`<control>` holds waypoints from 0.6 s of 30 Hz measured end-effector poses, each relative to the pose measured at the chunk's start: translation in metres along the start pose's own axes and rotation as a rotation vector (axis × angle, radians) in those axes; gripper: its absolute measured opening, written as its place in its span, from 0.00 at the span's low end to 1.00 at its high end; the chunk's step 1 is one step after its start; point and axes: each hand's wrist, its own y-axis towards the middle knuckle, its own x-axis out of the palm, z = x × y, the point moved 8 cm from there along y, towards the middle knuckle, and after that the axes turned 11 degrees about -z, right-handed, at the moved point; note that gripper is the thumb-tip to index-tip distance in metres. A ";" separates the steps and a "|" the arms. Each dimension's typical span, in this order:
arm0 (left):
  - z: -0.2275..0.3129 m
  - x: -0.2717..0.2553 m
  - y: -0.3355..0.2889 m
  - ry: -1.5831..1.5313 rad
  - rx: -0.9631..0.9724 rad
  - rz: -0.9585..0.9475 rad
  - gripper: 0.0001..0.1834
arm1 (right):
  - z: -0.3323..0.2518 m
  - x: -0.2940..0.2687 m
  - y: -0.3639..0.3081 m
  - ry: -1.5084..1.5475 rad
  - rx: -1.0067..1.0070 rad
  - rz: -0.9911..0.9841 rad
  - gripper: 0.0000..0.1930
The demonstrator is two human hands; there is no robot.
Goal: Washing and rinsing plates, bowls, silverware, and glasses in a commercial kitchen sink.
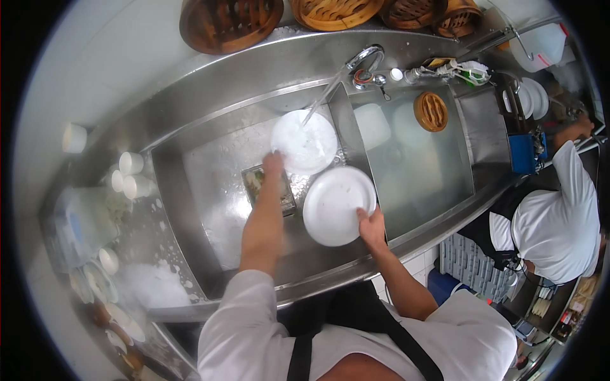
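Under the running stream of the faucet, a round white plate is tilted over the left sink basin. My left hand grips that plate by its near left edge, with the fingertips partly blurred and hidden. Closer to me, a second white plate with a few small specks on it is in my right hand, thumb on its face and fingers beneath the rim. A square drain basket holding food scraps lies on the basin floor, partly behind my left forearm.
The right basin holds cloudy water with a floating bamboo steamer piece. More steamers line the back ledge. White cups and foam cover the left counter. A co-worker stands at right, near a blue container.
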 end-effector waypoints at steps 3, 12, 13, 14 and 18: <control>0.024 -0.064 -0.021 -0.026 0.128 0.225 0.14 | 0.073 0.023 0.013 -0.117 0.143 -0.038 0.20; 0.029 -0.119 -0.101 -0.641 0.250 0.177 0.11 | 0.082 0.091 0.137 0.929 0.369 -0.189 0.33; 0.020 -0.100 -0.104 -0.641 0.203 0.087 0.15 | 0.067 0.093 0.134 0.937 0.392 -0.222 0.33; 0.015 -0.078 -0.101 -0.646 0.161 -0.004 0.19 | 0.052 0.088 0.128 0.931 0.392 -0.236 0.33; 0.027 -0.014 -0.063 -0.018 0.453 -0.090 0.16 | 0.017 0.074 0.097 0.425 0.229 -0.448 0.26</control>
